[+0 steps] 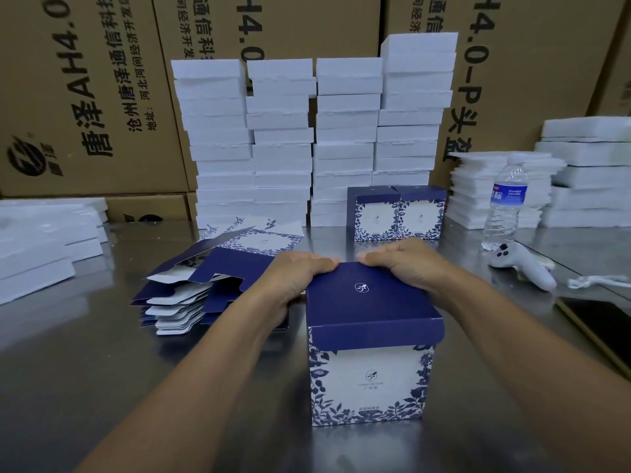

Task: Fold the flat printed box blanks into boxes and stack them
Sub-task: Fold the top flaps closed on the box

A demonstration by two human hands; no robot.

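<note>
A folded blue-and-white printed box (370, 380) stands upright on the steel table in front of me, its dark blue lid closed on top. My left hand (297, 278) grips the lid's far left corner with curled fingers. My right hand (406, 264) grips the far right corner the same way. A pile of flat printed box blanks (211, 278) lies to the left of the box, partly behind my left forearm. Two finished boxes (397, 213) stand side by side at the back of the table.
Tall stacks of white foam pieces (314, 131) line the back, with more at the left (44, 240) and right (580, 172). A water bottle (505, 206), a white controller (526, 264) and a dark flat object (601, 322) sit at the right. Brown cartons (85, 90) form the wall.
</note>
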